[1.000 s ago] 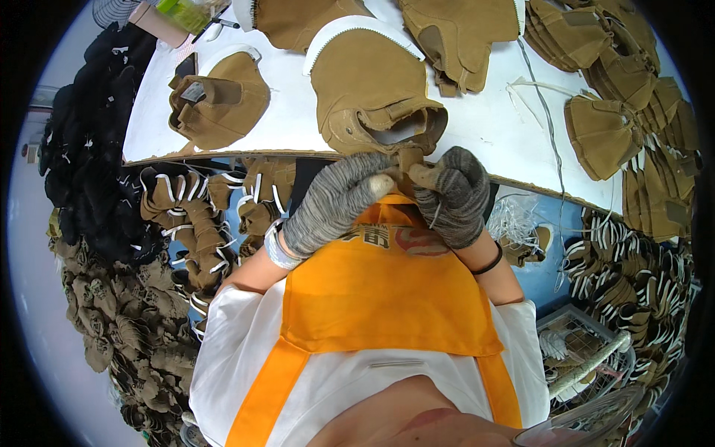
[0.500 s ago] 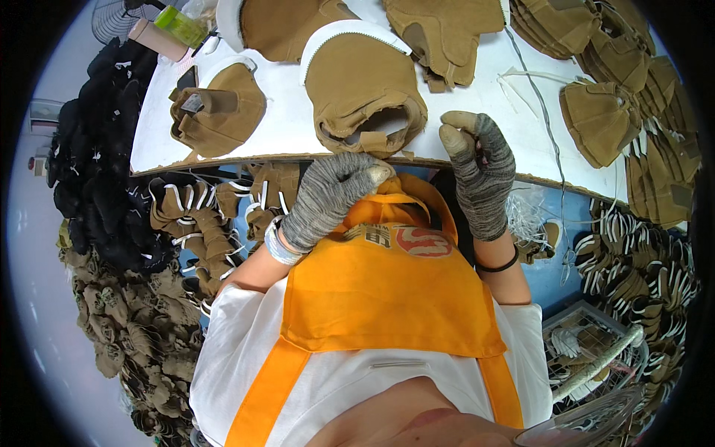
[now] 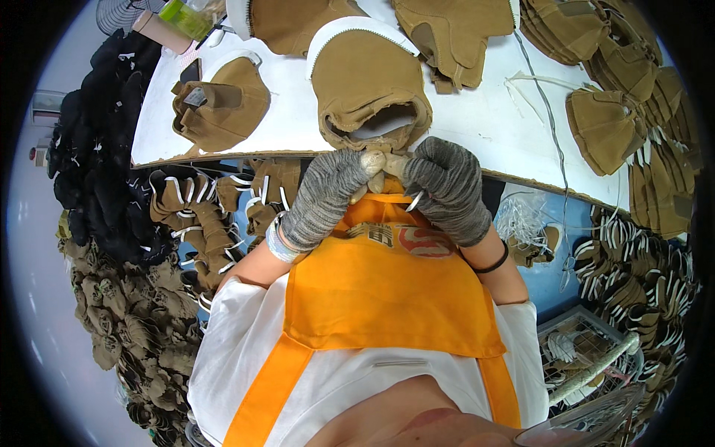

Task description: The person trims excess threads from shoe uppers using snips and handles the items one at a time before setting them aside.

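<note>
A brown suede boot upper point(image 3: 372, 78) with a white curved, toothed edging lies on the table in front of me, its open end toward me. Both hands wear grey knitted gloves with pale fingertips. At the near rim of that opening, my left hand point(image 3: 328, 195) is closed, its thumb and fingers pinching the upper's edge. My right hand point(image 3: 447, 190) meets it there, fingertips pressed together against the left ones; what they hold is hidden. A thin white strip point(image 3: 413, 201) sticks out below my right fingers.
More brown uppers lie on the white table point(image 3: 290, 112): one piece point(image 3: 223, 104) at left, others at the back, and a stack point(image 3: 607, 127) at right. A grey cord point(image 3: 547, 112) crosses the tabletop. Black pieces point(image 3: 97, 156) pile up at left; a wire basket point(image 3: 588, 350) stands lower right.
My right hand has moved left and down from beside the upper to meet my left hand at its near rim. The small tab standing at the rim no longer shows.
</note>
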Motion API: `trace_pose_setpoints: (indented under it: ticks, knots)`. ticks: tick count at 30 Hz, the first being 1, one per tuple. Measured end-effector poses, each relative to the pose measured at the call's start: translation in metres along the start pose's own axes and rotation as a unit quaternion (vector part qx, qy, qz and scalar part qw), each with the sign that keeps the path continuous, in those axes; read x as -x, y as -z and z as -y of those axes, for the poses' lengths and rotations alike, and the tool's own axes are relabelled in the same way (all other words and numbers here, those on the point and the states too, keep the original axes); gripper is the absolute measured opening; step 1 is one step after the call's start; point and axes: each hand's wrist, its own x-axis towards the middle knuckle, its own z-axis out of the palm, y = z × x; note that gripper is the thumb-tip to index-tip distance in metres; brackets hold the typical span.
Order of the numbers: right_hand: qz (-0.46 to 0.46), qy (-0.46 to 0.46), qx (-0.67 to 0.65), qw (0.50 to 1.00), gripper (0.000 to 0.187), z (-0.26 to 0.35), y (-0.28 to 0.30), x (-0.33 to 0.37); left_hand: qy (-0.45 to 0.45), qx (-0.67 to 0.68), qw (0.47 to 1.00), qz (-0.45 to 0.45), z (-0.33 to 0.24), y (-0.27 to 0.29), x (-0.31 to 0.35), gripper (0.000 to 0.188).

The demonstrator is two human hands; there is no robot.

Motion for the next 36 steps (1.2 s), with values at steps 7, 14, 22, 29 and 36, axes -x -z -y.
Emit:
trace_pose_setpoints:
  ticks: [7,14,22,29,36]
  knots:
    - [-0.074,-0.344,-0.333,0.875,0.032,0.011,0.040,0.001,-0.154,-0.096,0.982,-0.056,0.016,-0.008,-0.003,0.024]
    - [0.013,-0.253,-0.037,0.967,0.036,0.036,0.038,-0.017,-0.225,-0.180,0.956,-0.061,0.013,-0.009,-0.014,0.023]
    - [0.013,-0.172,0.068,0.983,0.044,0.031,0.025,-0.019,-0.191,-0.108,0.975,-0.030,0.006,-0.007,-0.016,0.027]
    - [0.063,-0.184,0.074,0.978,0.045,0.025,0.023,-0.023,-0.190,-0.120,0.974,-0.012,0.004,-0.002,-0.018,0.027]
    - [0.032,-0.144,0.102,0.984,0.041,0.011,0.012,-0.008,-0.175,-0.089,0.980,0.010,0.004,-0.001,-0.019,0.026]
